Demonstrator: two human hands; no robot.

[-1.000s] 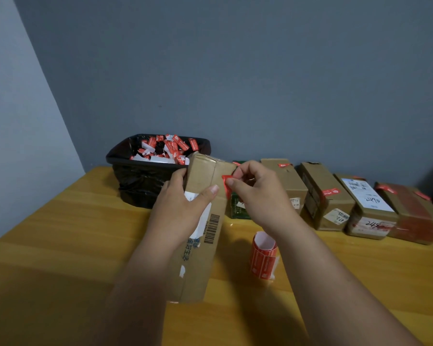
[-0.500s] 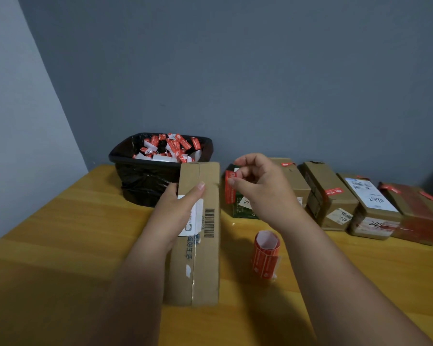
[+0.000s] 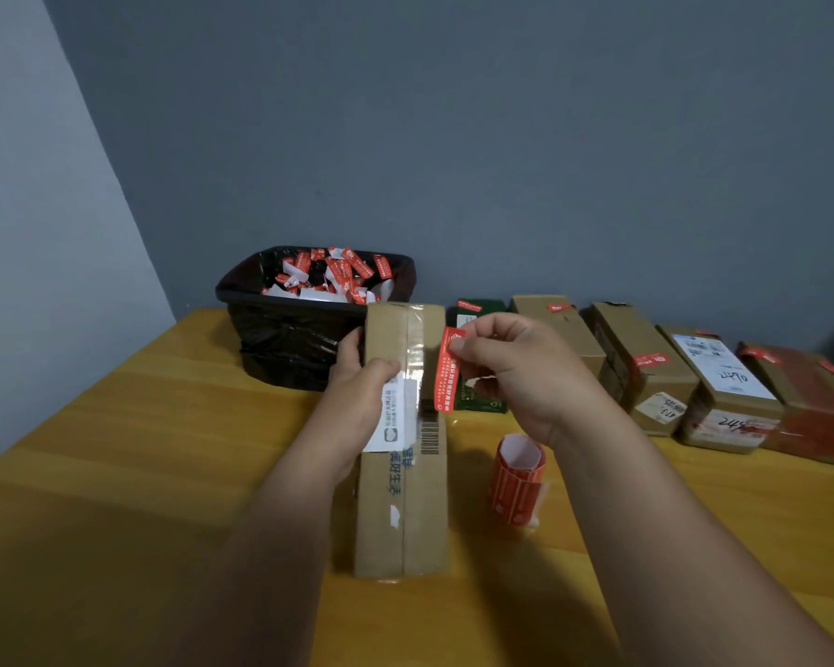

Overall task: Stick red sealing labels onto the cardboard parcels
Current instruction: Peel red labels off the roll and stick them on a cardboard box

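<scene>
Head camera looks down on a wooden worktop (image 3: 140,474) where a long cardboard parcel (image 3: 403,498) lies flat, its length running away from the person. Clear tape runs along its top seam, and a white shipping slip and a barcode sit on its upper face. The left hand (image 3: 362,392) grips the far part of this parcel from its left side, thumb curled over the top face onto the white slip, fingers wrapped down the left wall. The right hand (image 3: 511,363) hovers just right of the parcel's far end, its grip closed in a pinch on the upper end of a red label (image 3: 446,373). The label hangs down upright from that pinch, printed side toward the camera, its left edge just beside the parcel's right edge; whether the two touch cannot be told. A roll of red labels (image 3: 518,479) stands on the worktop near the parcel's right side, below the right wrist. Behind the parcel sits a black bin (image 3: 280,339) holding red and white paper scraps. Along the back wall, to the right, a row of boxes (image 3: 646,363) stands side by side, several already bearing small red labels.
</scene>
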